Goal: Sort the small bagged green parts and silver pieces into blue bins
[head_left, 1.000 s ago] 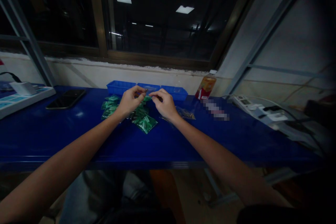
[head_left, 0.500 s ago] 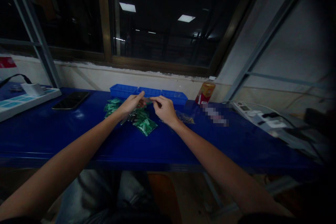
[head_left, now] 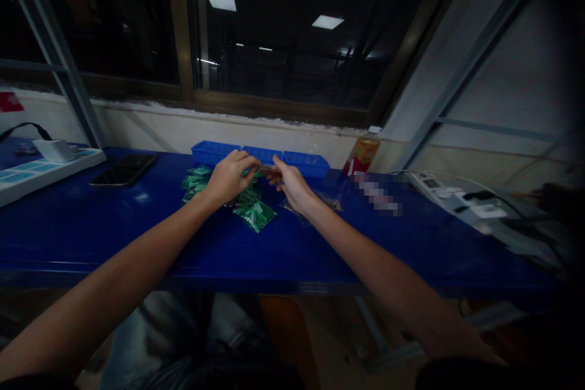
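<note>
Compared with the view half a second earlier, the right hand (head_left: 296, 187) has rolled so that its thumb points upward, with the other fingers spread below; the left hand (head_left: 232, 178) now presents its back, fingers curled toward the right. This change of posture indicates, as a judgement, a re-orientation of the small item (head_left: 266, 168) between the fingertips, above the desk (head_left: 137, 237). The right grip appears closed on this item; whether the left grip pinches it or only touches it cannot be determined. The item is too blurred to identify.

Adjacent components: green packets (head_left: 255, 214) lie below the left hand, a clear bag (head_left: 329, 200) lies beside the right wrist, and blue trays (head_left: 307, 163) stand behind both hands, near the bottle (head_left: 364, 154).
</note>
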`<state>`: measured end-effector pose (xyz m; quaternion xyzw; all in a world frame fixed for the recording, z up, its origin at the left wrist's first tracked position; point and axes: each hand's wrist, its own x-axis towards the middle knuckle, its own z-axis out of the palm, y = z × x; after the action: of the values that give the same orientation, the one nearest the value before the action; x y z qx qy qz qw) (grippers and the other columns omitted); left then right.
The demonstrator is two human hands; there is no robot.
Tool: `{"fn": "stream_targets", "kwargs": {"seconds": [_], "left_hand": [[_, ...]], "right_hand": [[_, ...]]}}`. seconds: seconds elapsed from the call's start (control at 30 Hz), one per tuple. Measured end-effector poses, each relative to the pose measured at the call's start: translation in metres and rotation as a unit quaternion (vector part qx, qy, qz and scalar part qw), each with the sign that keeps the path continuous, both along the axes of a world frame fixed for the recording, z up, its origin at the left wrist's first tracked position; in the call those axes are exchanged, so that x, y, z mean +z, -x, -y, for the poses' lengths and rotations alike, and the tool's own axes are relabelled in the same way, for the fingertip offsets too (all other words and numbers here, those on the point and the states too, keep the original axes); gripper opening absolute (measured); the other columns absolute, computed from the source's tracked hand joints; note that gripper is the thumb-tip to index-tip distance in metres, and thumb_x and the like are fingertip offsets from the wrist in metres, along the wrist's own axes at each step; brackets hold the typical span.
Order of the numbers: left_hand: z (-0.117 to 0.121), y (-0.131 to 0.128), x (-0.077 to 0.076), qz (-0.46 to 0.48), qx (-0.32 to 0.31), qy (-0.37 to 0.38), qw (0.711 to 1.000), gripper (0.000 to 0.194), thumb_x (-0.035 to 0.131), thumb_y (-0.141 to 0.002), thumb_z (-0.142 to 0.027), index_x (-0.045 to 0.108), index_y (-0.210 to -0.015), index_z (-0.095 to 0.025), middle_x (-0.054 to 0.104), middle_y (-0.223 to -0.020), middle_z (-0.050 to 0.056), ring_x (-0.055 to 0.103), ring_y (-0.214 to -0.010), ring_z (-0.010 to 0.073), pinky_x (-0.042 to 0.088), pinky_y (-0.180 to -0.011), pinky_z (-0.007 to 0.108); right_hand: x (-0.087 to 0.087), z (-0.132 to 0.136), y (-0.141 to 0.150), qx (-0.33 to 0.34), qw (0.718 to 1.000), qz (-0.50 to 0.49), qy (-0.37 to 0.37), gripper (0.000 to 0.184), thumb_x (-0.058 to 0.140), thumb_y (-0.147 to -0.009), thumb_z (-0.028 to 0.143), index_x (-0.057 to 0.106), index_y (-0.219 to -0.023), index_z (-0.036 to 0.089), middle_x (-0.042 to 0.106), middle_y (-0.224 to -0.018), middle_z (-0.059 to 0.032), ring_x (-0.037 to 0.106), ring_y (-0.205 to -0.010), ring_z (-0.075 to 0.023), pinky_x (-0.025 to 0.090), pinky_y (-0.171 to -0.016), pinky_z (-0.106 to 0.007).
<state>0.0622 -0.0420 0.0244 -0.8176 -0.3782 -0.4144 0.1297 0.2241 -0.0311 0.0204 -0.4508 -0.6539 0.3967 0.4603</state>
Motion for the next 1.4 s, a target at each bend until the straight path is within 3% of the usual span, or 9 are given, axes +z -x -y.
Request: {"fn": "stream_targets", "kwargs": {"seconds": [0.07, 0.13, 0.23, 0.3, 0.53, 0.77, 0.97, 1.17, 1.4], "left_hand": [[0.002, -0.002, -0.001, -0.045, 0.006, -0.031, 0.998, 0.021, 0.044, -0.082, -0.018, 0.062, -0.093, -0.018, 0.058, -0.088, 0.007, 0.048, -0.084, 0.0200, 0.039, -0.078, 0.033], [0.004, -0.005, -0.003, -0.056, 0.005, -0.028, 0.998, 0.024, 0.045, -0.082, -0.020, 0.060, -0.101, -0.017, 0.058, -0.094, 0.008, 0.047, -0.088, 0.0209, 0.038, -0.081, 0.034], [0.010, -0.013, -0.003, -0.062, -0.003, 0.018, 0.998, 0.030, 0.048, -0.083, -0.030, 0.056, -0.108, -0.015, 0.057, -0.102, 0.009, 0.047, -0.095, 0.0220, 0.037, -0.087, 0.036], [0.016, -0.024, -0.003, -0.084, -0.026, 0.054, 0.995, 0.040, 0.044, -0.084, -0.038, 0.052, -0.115, -0.014, 0.055, -0.110, 0.009, 0.045, -0.102, 0.0226, 0.036, -0.091, 0.036], [0.027, -0.065, -0.009, -0.292, -0.184, 0.178, 0.921, 0.054, 0.026, -0.085, -0.058, 0.040, -0.129, -0.030, 0.039, -0.136, 0.002, 0.036, -0.121, 0.0251, 0.032, -0.095, 0.040], [0.021, -0.035, -0.009, -0.287, -0.151, 0.250, 0.912, 0.050, 0.026, -0.086, -0.055, 0.050, -0.121, -0.027, 0.046, -0.131, 0.005, 0.039, -0.121, 0.0217, 0.031, -0.097, 0.036], [0.018, -0.032, -0.011, -0.287, -0.148, 0.264, 0.909, 0.047, 0.033, -0.087, -0.049, 0.048, -0.123, -0.024, 0.044, -0.132, 0.007, 0.040, -0.121, 0.0226, 0.029, -0.098, 0.037], [0.014, -0.031, -0.015, -0.282, -0.143, 0.274, 0.908, 0.048, 0.033, -0.085, -0.051, 0.046, -0.125, -0.027, 0.044, -0.132, 0.006, 0.040, -0.119, 0.0235, 0.029, -0.098, 0.038], [0.018, -0.029, -0.012, -0.271, -0.121, 0.284, 0.912, 0.054, 0.028, -0.085, -0.056, 0.041, -0.129, -0.028, 0.041, -0.134, 0.006, 0.038, -0.120, 0.0246, 0.029, -0.098, 0.039]], "right_hand": [[0.005, -0.001, -0.004, -0.021, 1.000, 0.019, 0.011, 0.031, 0.046, -0.079, 0.041, 0.061, -0.072, 0.015, 0.056, -0.062, -0.0025, 0.047, -0.050, -0.0104, 0.033, -0.046, -0.022], [0.018, -0.003, -0.014, -0.069, 0.990, 0.076, -0.092, 0.024, 0.049, -0.078, 0.035, 0.061, -0.070, 0.016, 0.054, -0.059, -0.0018, 0.048, -0.053, -0.0118, 0.036, -0.050, -0.024], [0.040, -0.013, -0.041, -0.203, 0.905, 0.163, -0.337, 0.024, 0.046, -0.082, 0.034, 0.063, -0.080, 0.017, 0.059, -0.077, -0.0063, 0.054, -0.077, -0.0181, 0.042, -0.070, -0.030], [0.048, -0.029, -0.063, -0.309, 0.847, 0.197, -0.386, 0.029, 0.038, -0.086, 0.031, 0.061, -0.096, 0.016, 0.058, -0.092, -0.0096, 0.053, -0.090, -0.0205, 0.041, -0.080, -0.034], [0.018, -0.082, -0.114, -0.273, 0.844, 0.421, -0.187, 0.037, 0.047, -0.075, 0.014, 0.058, -0.110, 0.010, 0.057, -0.104, -0.0142, 0.056, -0.096, -0.0230, 0.041, -0.087, -0.034], [0.034, -0.052, -0.115, -0.127, 0.888, 0.428, -0.109, 0.032, 0.046, -0.078, 0.020, 0.061, -0.106, 0.013, 0.065, -0.092, -0.0086, 0.059, -0.078, -0.0175, 0.045, -0.071, -0.028], [0.029, -0.030, -0.104, 0.033, 0.849, 0.525, 0.049, 0.034, 0.067, -0.064, 0.026, 0.064, -0.097, 0.019, 0.065, -0.078, -0.0035, 0.058, -0.066, -0.0159, 0.044, -0.059, -0.025], [0.008, -0.032, -0.082, 0.035, 0.858, 0.503, 0.103, 0.038, 0.062, -0.070, 0.030, 0.054, -0.104, 0.017, 0.060, -0.071, -0.0025, 0.052, -0.050, -0.0120, 0.040, -0.044, -0.024], [0.011, -0.035, -0.078, 0.039, 0.849, 0.525, 0.043, 0.022, 0.057, -0.074, 0.028, 0.059, -0.093, 0.017, 0.061, -0.075, -0.0037, 0.053, -0.056, -0.0118, 0.039, -0.048, -0.023]]}}
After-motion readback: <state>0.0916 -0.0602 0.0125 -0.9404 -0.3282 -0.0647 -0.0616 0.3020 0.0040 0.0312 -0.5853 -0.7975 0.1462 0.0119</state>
